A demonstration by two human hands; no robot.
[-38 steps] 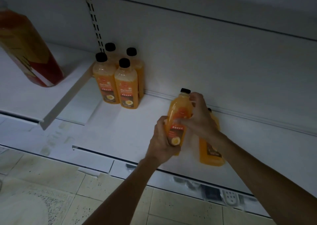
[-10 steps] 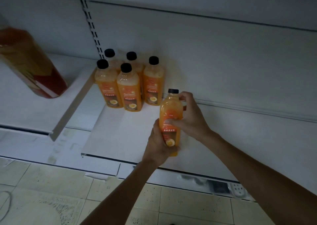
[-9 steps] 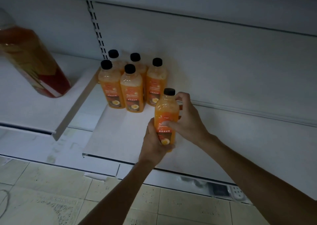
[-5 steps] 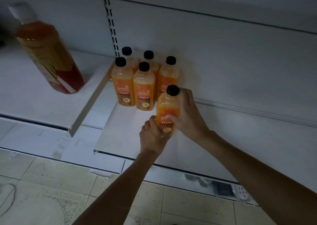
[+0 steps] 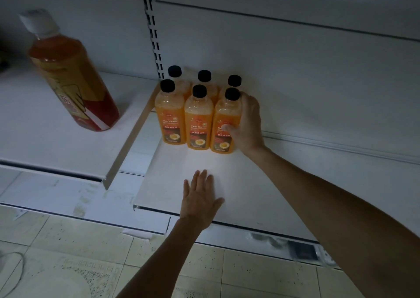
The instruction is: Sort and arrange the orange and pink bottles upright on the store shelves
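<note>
Fingers (image 5: pixel 247 103) of the right hand (image 5: pixel 248 125) curl round the front-right orange bottle (image 5: pixel 221 116), upright in the six-bottle block (image 5: pixel 197 113) just right of the slotted upright (image 5: pixel 154 36); left hand (image 5: pixel 201 199) lies flat, fingers straight, on the shelf (image 5: pixel 284 184) out front of that upright.

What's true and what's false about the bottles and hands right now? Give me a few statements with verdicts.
1. Six orange bottles stand upright in two rows of three. True.
2. The right hand grips the front-right bottle. True.
3. The left hand holds a bottle. False: it is open with straight fingers over the shelf and holds nothing.
4. The six bottles have white caps. False: they have black caps. The white cap is on the large bottle to the left.
</note>
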